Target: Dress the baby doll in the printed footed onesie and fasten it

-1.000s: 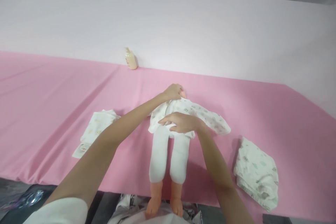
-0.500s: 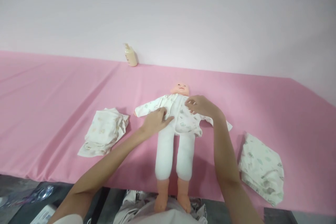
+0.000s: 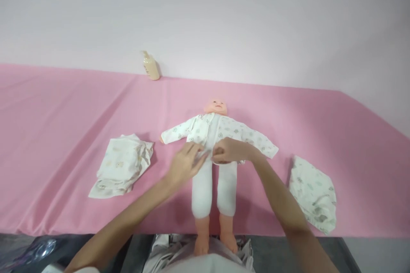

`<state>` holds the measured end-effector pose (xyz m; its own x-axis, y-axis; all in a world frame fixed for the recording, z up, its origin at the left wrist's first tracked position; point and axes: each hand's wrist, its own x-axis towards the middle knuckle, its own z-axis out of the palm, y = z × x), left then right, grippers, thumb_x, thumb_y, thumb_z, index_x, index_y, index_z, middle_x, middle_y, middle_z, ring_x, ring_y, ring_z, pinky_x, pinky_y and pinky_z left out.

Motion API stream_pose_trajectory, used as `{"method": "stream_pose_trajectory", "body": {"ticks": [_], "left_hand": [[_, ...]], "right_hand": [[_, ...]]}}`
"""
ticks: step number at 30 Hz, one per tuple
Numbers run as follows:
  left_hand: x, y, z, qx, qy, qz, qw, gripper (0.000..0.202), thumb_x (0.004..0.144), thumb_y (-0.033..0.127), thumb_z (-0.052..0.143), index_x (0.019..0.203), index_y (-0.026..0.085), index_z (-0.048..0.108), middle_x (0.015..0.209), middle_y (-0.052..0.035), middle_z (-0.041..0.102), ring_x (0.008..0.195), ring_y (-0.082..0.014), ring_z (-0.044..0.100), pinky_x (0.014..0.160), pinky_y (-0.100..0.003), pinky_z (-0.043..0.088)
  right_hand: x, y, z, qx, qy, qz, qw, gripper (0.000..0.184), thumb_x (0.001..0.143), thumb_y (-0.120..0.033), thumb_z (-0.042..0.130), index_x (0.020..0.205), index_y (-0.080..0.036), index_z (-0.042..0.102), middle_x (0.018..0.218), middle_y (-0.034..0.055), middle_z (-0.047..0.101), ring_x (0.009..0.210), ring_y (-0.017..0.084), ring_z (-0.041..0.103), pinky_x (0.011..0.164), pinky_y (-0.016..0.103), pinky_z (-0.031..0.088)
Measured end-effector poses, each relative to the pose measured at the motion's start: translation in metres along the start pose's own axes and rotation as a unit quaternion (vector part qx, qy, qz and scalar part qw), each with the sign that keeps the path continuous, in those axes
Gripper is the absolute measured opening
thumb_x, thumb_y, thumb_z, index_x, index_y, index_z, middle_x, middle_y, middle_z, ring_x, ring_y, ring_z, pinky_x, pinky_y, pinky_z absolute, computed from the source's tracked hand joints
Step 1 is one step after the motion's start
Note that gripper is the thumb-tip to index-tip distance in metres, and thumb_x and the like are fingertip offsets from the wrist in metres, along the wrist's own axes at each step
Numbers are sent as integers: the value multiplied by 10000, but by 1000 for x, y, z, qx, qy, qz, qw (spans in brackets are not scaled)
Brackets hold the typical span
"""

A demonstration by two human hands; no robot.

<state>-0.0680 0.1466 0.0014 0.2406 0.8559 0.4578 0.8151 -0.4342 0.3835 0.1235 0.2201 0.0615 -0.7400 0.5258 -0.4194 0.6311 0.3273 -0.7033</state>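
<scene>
A baby doll (image 3: 215, 106) lies on its back on the pink sheet (image 3: 80, 111), head away from me, feet over the near edge. It wears a white printed jacket (image 3: 237, 134) and white leggings (image 3: 214, 187). My right hand (image 3: 229, 152) is closed in a pinch on the jacket's lower hem at the doll's waist. Beside it, my left hand (image 3: 185, 165) has its fingers stretched out and touches the hem on the doll's other side.
A crumpled printed garment (image 3: 123, 166) lies left of the doll, and another folded one (image 3: 315, 192) lies to the right. A small cream bottle (image 3: 150, 67) stands at the back, against the pale wall.
My right hand has slid from the doll's chest down to the hem. My left hand has drifted a little lower. One second ago both hands covered the doll's head and chest.
</scene>
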Motion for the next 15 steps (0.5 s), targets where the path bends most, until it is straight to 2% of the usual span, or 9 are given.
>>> {"method": "stream_pose_trajectory", "body": {"ticks": [2,3,6,8,11,13,15], "left_hand": [[-22,-11,-2,-17,-22,-80,996,310,880,412,470,1099,195,507,1042,-73,596,896,-209,593,696,-322,498],[-33,-15,-2,-35,-38,-119,992,359,881,424,463,1168,208,472,1082,-74,585,892,-208,601,684,-321,508],[-56,-22,0,-50,-53,-188,980,388,895,415,425,1232,222,432,1078,-79,582,833,-206,615,672,-335,520],[-60,-25,3,0,-40,-168,985,372,893,385,419,1223,216,452,1107,-105,571,907,-246,600,726,-375,513],[-51,-29,5,100,-56,-90,989,332,878,319,419,1171,193,512,1100,-140,575,976,-298,565,760,-410,489],[-40,-30,5,157,-99,-54,981,313,865,281,420,1126,163,547,1020,-152,601,909,-310,577,704,-405,482],[-29,-30,5,204,-144,-41,967,292,857,243,408,1075,136,570,936,-151,617,814,-309,591,626,-388,464]], "right_hand": [[-20,6,16,36,22,-35,998,226,776,-345,571,921,-192,651,798,23,698,749,159,657,644,251,507],[-30,9,26,68,36,-49,996,261,771,-341,589,984,-202,648,852,25,698,799,158,656,691,260,513],[-55,16,68,187,118,-43,974,258,795,-320,574,1013,-198,638,881,31,680,754,139,646,717,280,527],[-62,17,100,225,227,5,948,219,814,-319,551,971,-189,630,859,38,665,727,147,631,672,287,530],[-61,11,148,132,428,103,888,255,815,-342,554,1024,-203,601,992,77,633,877,206,610,727,344,523],[-58,5,174,50,488,158,857,321,821,-353,539,1110,-215,569,1102,106,588,988,255,580,781,401,516],[-55,-1,193,9,502,175,847,385,827,-339,520,1196,-231,518,1189,120,538,1045,276,559,803,426,515]]}}
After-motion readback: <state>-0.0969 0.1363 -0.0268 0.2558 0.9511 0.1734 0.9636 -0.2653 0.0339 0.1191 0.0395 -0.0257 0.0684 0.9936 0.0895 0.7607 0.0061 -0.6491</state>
